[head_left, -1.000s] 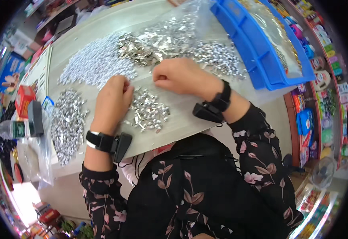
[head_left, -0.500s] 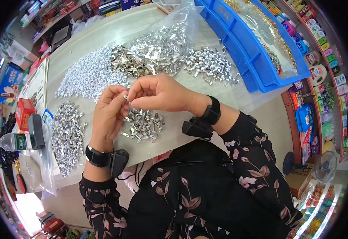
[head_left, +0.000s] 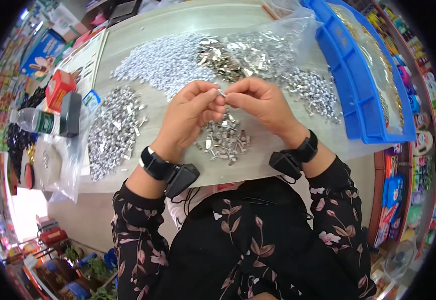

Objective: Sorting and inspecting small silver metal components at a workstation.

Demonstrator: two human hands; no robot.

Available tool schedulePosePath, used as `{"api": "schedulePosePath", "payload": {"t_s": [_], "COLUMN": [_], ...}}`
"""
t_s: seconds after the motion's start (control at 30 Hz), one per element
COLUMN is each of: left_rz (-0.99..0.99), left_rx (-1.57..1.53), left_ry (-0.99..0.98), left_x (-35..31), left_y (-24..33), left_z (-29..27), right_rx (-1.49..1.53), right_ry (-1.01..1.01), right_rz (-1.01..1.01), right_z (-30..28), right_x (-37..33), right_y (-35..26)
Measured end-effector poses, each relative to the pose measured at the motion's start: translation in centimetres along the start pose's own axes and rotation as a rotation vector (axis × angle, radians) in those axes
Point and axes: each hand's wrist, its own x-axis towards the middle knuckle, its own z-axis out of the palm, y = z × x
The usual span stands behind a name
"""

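Note:
Above the near part of the table, my left hand (head_left: 189,111) and my right hand (head_left: 267,104) meet at the fingertips. Both are closed in a pinch around one small metal piece (head_left: 221,93), whose bright end shows between them. Just below the hands lies a small pile of metal pieces with white parts (head_left: 228,142). Beyond them spreads a broad heap of small white plastic parts (head_left: 163,60). It borders a heap of flat metal tabs (head_left: 223,62), partly under a clear plastic bag (head_left: 298,30).
A long pile of metal-and-white pieces (head_left: 113,132) lies at left, another (head_left: 313,92) at right. A blue plastic bin (head_left: 350,95) stands along the right edge. At far left are a plastic bottle (head_left: 40,121), a dark grey block (head_left: 70,115) and a red box (head_left: 59,90).
The whole view has swung, so the table and hands sit farther right in the picture. The metal piece between my fingertips now shows more clearly. Both hands stay pinched together.

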Motion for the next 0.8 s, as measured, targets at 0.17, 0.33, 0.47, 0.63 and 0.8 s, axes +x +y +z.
{"api": "schedulePosePath", "payload": {"t_s": [0.17,0.33,0.47,0.63,0.8], "left_rz": [0.041,0.175,0.301,0.404,0.349], "left_rx": [0.076,0.316,0.481,0.721,0.734], "left_ry": [0.031,0.062,0.084,0.064,0.040], "left_x": [-0.4,-0.5,-0.6,-0.7,-0.9], "left_y": [0.2,-0.3,-1.0,-1.5,-1.3], "left_z": [0.4,1.0,1.3,1.4,1.8], "right_rx": [-0.008,0.004,0.036,-0.069,-0.099], "right_ry": [-0.022,-0.056,-0.021,-0.089,-0.074], "right_rz": [-0.013,-0.038,0.021,0.052,-0.006], "right_z": [0.1,-0.2,0.5,-0.4,-0.8], "right_x": [0.2,0.2,0.5,0.7,0.7], "right_y": [0.1,0.8,0.2,0.8,2.0]}}
